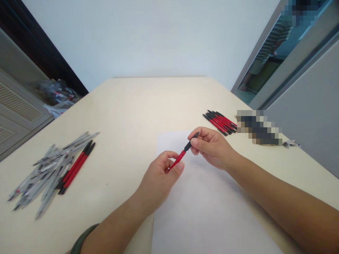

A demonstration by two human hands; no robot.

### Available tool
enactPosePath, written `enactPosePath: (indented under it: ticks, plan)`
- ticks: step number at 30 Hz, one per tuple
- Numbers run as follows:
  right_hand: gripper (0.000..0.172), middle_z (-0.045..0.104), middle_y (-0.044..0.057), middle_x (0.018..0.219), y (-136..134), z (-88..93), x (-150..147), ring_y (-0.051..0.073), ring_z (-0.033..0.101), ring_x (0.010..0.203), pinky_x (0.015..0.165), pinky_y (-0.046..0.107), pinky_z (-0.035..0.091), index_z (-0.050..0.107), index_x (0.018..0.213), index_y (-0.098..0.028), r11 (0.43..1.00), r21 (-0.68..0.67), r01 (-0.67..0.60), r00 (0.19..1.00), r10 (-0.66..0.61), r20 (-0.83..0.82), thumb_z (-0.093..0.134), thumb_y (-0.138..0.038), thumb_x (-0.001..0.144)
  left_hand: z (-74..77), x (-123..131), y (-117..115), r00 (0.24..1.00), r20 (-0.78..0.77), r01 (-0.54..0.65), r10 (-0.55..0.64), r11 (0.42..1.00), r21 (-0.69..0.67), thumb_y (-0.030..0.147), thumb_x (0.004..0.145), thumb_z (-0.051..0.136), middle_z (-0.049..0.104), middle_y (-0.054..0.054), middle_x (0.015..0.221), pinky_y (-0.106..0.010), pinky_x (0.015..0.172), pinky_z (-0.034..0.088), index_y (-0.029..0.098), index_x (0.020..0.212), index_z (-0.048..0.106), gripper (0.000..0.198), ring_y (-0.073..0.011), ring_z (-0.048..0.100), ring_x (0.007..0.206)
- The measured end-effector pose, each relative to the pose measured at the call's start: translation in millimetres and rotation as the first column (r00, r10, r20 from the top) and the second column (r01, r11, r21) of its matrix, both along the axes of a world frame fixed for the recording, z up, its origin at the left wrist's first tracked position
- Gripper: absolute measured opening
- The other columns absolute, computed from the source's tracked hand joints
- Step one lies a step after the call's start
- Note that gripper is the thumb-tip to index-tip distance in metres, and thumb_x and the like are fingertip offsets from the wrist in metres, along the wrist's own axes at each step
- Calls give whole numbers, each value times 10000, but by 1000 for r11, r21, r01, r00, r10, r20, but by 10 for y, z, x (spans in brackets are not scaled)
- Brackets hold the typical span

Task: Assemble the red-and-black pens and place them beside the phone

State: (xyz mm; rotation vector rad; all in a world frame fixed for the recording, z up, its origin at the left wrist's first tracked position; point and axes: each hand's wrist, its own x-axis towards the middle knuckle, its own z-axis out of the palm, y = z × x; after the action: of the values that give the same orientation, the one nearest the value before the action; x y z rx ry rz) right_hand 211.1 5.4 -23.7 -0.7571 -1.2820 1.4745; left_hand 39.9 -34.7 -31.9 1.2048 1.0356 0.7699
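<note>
Above a white sheet of paper (203, 208), both hands hold one red pen (181, 155) with a black upper part. My left hand (162, 173) pinches the red barrel near its lower left end, thumb on top. At the black upper end, my right hand (209, 146) grips between thumb and forefinger, the tip sticking out past the fingers. The pen is tilted, rising to the right. Left of my left hand lie two red-and-black pens (77, 166), side by side against a loose heap of clear-bodied pens or refills (50, 173).
Several red-and-black pens (221, 122) lie in a row beyond my right hand. A blurred-out dark object (261, 130) with small keys or metal bits (291, 144) is at the right table edge. Plastic bags (59, 95) stand off the table at left. A wall closes the far side.
</note>
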Motion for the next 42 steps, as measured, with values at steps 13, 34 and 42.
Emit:
enactPosePath:
  ticks: [13,34,42]
  plan:
    - [88,544,-29,567,1,-37,-1,63,475,505,492,203,348,571,786,-161,998,-8,-56,998,56,-5,613,-188,713,2,-10,-4,999,-43,11,-12,1000,-21,436,813,374,439,38,596,-195,405,210,168,787,522,307,-51,284,432]
    - [107,543,-32,545,-21,-26,-35,62,480,509,510,207,361,550,758,-151,997,-36,-69,997,71,37,624,-207,704,54,-15,16,999,-41,-27,25,998,-53,455,786,419,529,13,742,-215,453,335,203,919,473,290,-68,435,463]
    - [133,544,-26,553,-32,-28,-42,70,472,513,514,218,361,537,758,-145,998,-25,-66,995,67,75,619,-238,707,68,-3,4,992,-127,-12,7,999,-35,392,709,562,487,45,533,-200,501,338,167,711,483,239,-79,447,491]
